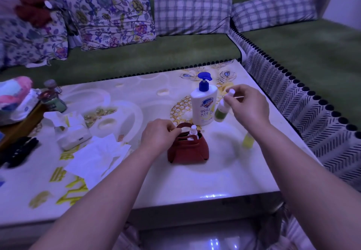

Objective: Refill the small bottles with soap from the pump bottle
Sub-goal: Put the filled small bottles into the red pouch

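Unpacking step, likely. Left hand is gripping the red bag rim, fingers curled; best keeping it pinned while lifting bottles straight up. Safeguard pump bottle is standing upright on the table, fill hidden. Right hand is pinching a green-filled small bottle by its cap, just beside the pump bottle. White-capped bottle is sitting in the bag; yellow-filled bottle is standing apart.

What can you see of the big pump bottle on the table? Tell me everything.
The pump bottle stands upright on the table, behind the red pouch. Its body looks like white plastic, with a blue shield logo, "99.9%" print and yellow at the base. The blue pump head has its nozzle pointing right. No hand touches it; the small green bottle held by the right hand is close beside it, contact unclear.
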